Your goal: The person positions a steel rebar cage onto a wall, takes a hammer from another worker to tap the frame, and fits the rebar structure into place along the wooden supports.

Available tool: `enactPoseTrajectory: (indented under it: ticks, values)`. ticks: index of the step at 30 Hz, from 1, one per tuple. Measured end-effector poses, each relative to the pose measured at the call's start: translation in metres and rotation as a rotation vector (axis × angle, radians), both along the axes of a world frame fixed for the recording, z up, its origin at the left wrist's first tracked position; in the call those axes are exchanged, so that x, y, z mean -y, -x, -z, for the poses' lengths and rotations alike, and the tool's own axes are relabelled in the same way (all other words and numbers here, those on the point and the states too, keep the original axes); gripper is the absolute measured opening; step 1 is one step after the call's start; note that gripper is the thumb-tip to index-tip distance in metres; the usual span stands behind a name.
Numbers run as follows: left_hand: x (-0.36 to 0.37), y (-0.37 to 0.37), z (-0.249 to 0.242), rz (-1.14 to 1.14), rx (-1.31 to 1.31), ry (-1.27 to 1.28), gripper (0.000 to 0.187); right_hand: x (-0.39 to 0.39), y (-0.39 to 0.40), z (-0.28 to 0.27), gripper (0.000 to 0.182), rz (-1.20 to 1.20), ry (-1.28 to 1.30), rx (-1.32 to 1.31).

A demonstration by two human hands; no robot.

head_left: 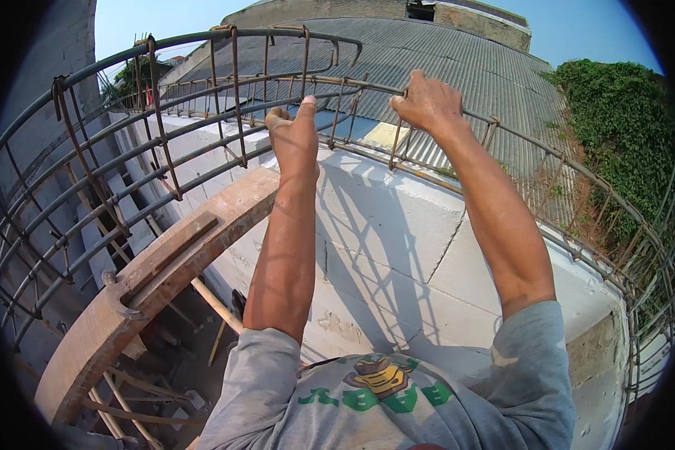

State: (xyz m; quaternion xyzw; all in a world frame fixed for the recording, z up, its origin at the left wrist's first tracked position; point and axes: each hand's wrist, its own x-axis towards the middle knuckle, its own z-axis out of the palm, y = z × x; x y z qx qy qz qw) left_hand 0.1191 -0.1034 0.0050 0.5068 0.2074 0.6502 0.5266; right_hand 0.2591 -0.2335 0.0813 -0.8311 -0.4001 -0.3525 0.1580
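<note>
Ahead of me, a long cage of steel bars (195, 112) with bent ties crosses the view from the left. My left hand (294, 135) is closed on a bar of the cage near its middle, with the thumb pointing up. Farther right and a little higher, my right hand (429, 101) grips the upper bar of a second run of bars (555, 154), its fingers wrapped over it. That run lies along the top of a white block wall (397, 225), and the cage end overlaps it between my hands.
A curved wooden board (157, 277) stands at the lower left, above poles and scraps below. Beyond the wall rises a corrugated roof (472, 82). Green climbing leaves (615, 127) cover the right side. A grey wall (45, 82) stands at the far left.
</note>
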Motion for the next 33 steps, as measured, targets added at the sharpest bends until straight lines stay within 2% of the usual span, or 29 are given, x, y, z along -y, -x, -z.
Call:
enactPoseTrajectory:
  ticks: [2,3,6,7,10,14,16,18,19,25,33]
  values:
    - [-0.028,-0.004,-0.006,0.290,0.202,0.049,0.056,-0.002,0.002,0.000,0.047,0.052,0.001,-0.013]
    - [-0.030,-0.001,-0.016,0.380,0.237,-0.047,0.050,-0.003,0.000,0.002,0.046,0.070,-0.017,0.006]
    - [-0.022,0.017,-0.029,0.433,0.045,-0.118,0.050,-0.006,0.005,-0.002,0.041,0.069,0.018,-0.021]
    - [-0.025,0.013,-0.025,0.365,-0.022,-0.145,0.053,-0.003,0.007,-0.005,0.039,0.070,0.052,-0.038]
    - [-0.027,0.007,-0.020,0.384,0.003,-0.162,0.055,-0.001,0.019,-0.007,0.030,0.054,0.066,-0.122]
    - [-0.023,0.016,-0.020,0.349,-0.116,-0.196,0.054,-0.020,0.016,0.012,0.023,0.189,-0.115,0.040]
    - [-0.027,0.014,-0.015,0.396,-0.051,-0.279,0.047,-0.028,0.011,0.015,0.021,0.225,-0.207,0.138]
    - [-0.033,0.012,-0.010,0.467,0.052,-0.377,0.043,-0.028,0.018,0.015,0.024,0.225,-0.183,0.047]
    - [-0.038,0.005,-0.007,0.463,0.137,-0.388,0.035,-0.029,0.022,0.015,0.027,0.223,-0.182,0.008]
    - [-0.045,0.009,-0.009,0.578,0.069,-0.328,0.031,-0.048,0.003,0.037,0.017,0.327,-0.473,0.375]
    - [-0.048,0.001,-0.006,0.533,0.071,-0.403,0.033,-0.043,0.012,0.027,0.016,0.290,-0.399,0.147]
